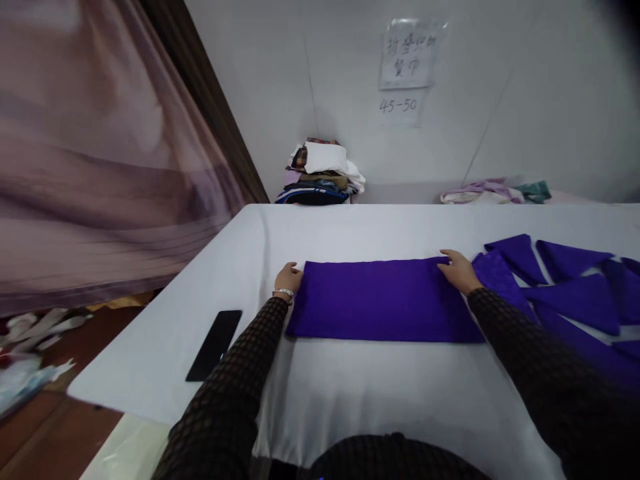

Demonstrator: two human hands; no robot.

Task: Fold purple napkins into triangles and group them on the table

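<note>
A purple cloth [375,300], folded into a long flat rectangle, lies in front of me on the white-covered table [380,387]. At its far left corner is my left hand [289,280], with a bracelet at the wrist, its curled fingers and thumb pinching the edge. My right hand [458,272] has the far right corner between thumb and forefinger. Both hands rest low, close to the tabletop. More purple cloths [575,287] spread loosely on the right, partly under and beyond my right forearm.
A black phone [214,345] lies left of my left forearm. Against the wall stands a pile of folded clothes [323,173]; more fabric [493,191] sits at the back right. A pinkish curtain [100,147] hangs at left. Handwritten paper signs [407,63] are on the wall.
</note>
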